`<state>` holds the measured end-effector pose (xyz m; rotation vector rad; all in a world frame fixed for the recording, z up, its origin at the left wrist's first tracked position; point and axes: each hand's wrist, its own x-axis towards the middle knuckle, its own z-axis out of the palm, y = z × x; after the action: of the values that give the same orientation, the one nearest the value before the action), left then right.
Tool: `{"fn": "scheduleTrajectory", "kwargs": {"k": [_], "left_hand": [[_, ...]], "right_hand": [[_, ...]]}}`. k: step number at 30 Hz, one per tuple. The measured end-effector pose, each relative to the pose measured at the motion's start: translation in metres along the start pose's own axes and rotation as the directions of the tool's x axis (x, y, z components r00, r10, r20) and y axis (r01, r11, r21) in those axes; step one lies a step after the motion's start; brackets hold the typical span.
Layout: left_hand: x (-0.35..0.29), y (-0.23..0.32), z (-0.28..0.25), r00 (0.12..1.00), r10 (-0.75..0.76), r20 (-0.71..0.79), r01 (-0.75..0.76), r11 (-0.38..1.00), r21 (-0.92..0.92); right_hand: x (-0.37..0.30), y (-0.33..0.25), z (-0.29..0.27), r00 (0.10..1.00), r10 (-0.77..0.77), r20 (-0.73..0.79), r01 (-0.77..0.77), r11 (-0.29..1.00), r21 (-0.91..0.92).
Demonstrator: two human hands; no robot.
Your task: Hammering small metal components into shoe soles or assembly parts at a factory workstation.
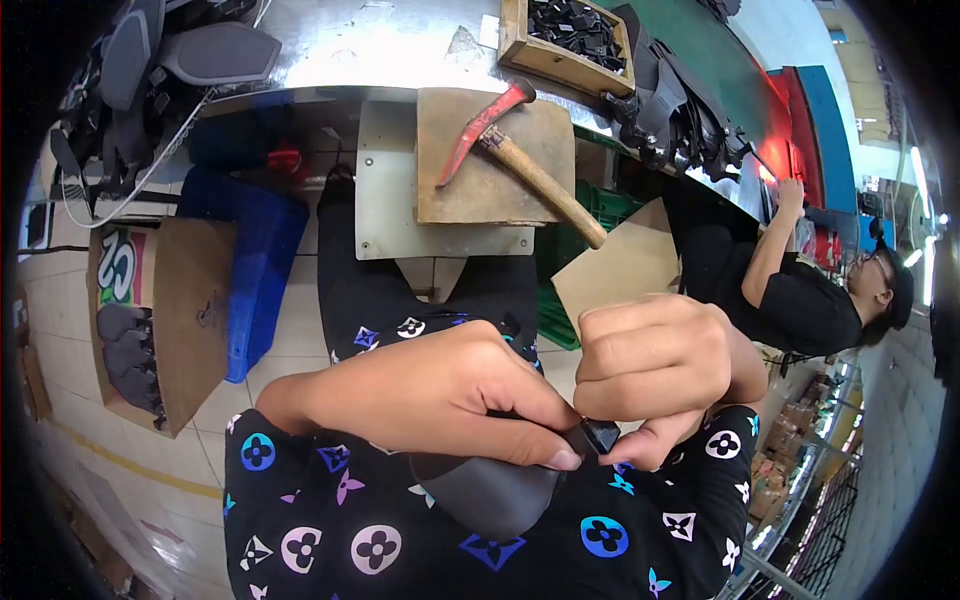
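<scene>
Over my lap, my left hand point(450, 395) is closed around a smooth, dark, curved shoe part point(490, 495), its thumb along the upper edge. Its exact kind is partly hidden by the fingers. My right hand point(655, 365) pinches a small black angular piece point(601, 435) between curled fingers and thumb, right against the left fingertips. Whether the two pieces are joined, I cannot tell. Beyond my hands, a red-headed hammer point(545, 187) with a wooden handle lies on a brown board point(550, 120).
The board rests on a pale metal plate point(385, 180) at the bench edge. A wooden box point(565, 77) holds small black pieces; black strapped footwear point(675, 110) lies beside it. Grey soles point(220, 52), a blue bin point(262, 275) and a cardboard box point(190, 320) are left. A person point(810, 300) works at right.
</scene>
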<state>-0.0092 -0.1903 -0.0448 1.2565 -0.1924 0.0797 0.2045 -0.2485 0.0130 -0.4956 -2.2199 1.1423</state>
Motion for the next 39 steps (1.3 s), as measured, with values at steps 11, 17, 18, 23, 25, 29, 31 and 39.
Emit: {"fn": "scheduleTrajectory", "kwargs": {"k": [11,17,18,23,25,29,31,39], "left_hand": [[-0.018,0.006,0.008,0.983,0.076,-0.168,-0.045,0.982,0.181],[-0.018,0.004,0.018,0.84,0.299,-0.453,-0.105,0.908,0.405],[-0.019,0.008,0.018,0.844,0.293,-0.449,-0.052,0.879,0.475],[-0.012,0.008,0.021,0.847,0.268,-0.46,0.064,0.806,0.588],[-0.008,0.004,0.022,0.845,0.291,-0.449,0.05,0.792,0.608],[-0.002,-0.001,0.026,0.844,0.278,-0.458,0.072,0.788,0.611],[0.002,-0.005,0.026,0.857,0.241,-0.454,0.1,0.788,0.607],[0.013,-0.011,0.024,0.783,-0.184,-0.595,0.299,0.949,0.1]], "right_hand": [[0.002,0.011,-0.008,0.997,0.066,0.044,-0.064,0.997,-0.052],[-0.012,0.043,0.043,0.91,0.125,-0.394,-0.013,0.961,0.275],[-0.017,0.042,0.05,0.896,0.192,-0.402,-0.025,0.923,0.384],[-0.011,0.029,0.084,0.69,0.25,-0.679,0.053,0.918,0.392],[-0.015,0.023,0.087,0.686,0.271,-0.676,-0.082,0.951,0.298],[-0.02,0.02,0.094,0.64,0.235,-0.731,-0.088,0.968,0.234],[-0.019,0.021,0.097,0.595,0.223,-0.772,-0.093,0.973,0.21],[-0.039,0.043,0.109,0.502,0.544,-0.673,0.086,0.742,0.664]]}}
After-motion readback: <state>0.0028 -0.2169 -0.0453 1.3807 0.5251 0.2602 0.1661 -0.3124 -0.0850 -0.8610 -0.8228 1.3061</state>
